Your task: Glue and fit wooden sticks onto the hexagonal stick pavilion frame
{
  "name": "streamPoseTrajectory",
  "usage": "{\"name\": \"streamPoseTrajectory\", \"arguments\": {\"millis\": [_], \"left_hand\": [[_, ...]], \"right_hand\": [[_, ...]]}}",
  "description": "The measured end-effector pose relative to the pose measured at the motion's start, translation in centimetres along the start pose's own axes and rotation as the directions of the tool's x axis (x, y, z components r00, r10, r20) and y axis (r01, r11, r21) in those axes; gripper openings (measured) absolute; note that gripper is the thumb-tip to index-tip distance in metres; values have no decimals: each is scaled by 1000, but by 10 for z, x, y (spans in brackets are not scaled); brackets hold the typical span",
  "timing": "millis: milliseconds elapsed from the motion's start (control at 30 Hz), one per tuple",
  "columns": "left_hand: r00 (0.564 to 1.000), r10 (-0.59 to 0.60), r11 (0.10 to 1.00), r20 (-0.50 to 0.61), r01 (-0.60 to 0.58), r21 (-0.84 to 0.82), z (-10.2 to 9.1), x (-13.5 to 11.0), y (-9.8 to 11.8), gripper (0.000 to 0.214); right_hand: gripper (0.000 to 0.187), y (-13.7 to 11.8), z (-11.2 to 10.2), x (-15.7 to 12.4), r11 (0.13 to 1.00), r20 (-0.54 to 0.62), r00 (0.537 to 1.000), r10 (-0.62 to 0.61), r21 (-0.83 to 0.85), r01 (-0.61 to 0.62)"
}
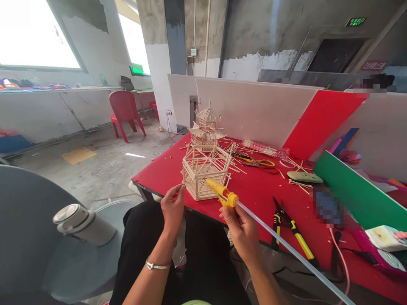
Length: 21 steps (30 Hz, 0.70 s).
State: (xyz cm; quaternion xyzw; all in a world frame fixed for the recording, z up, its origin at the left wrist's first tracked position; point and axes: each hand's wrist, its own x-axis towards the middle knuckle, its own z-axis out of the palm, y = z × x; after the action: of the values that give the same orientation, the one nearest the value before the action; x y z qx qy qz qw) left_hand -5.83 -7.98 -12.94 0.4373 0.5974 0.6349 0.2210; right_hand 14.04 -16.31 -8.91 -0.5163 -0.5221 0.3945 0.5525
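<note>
Red table [162, 169]: stick frame [206, 171] beyond hands [173, 205] [240, 226], glue gun [219, 189] in right one.

- The glue gun [219, 190] is yellow.
- The stick frame [208, 171] is pale tan.
- The tabletop [254, 205] is red.
- The cutter handles [303, 242] are yellow and black.

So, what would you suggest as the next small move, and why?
Perhaps squeeze a small dab onto the hexagonal wooden-stick frame: the right hand points the yellow plastic glue gun, loaded with a translucent glue stick, at it, and the left hand is close beside it.
</note>
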Motion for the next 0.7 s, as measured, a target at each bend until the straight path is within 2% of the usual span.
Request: {"name": "streamPoseTrajectory", "arguments": {"millis": [200, 300, 533, 700], "left_hand": [[997, -78, 997, 18, 78, -19, -2, -2, -9, 32], [996, -83, 996, 31, 84, -12, -2, -5, -12, 32], [995, -84, 996, 58, 84, 18, -2, -8, -14, 30], [995, -83, 996, 53, 82, 25, -2, -9, -17, 27]], "right_hand": [[47, 28, -4, -11, 993, 12, 993, 121, 4, -121], [46, 35, -2, -13, 993, 24, 993, 116, -16, -116], [34, 37, 5, -19, 977, 67, 994, -86, -187, 97], [40, 41, 13, -24, 881, 129, 953, -272, -366, 301]]}}
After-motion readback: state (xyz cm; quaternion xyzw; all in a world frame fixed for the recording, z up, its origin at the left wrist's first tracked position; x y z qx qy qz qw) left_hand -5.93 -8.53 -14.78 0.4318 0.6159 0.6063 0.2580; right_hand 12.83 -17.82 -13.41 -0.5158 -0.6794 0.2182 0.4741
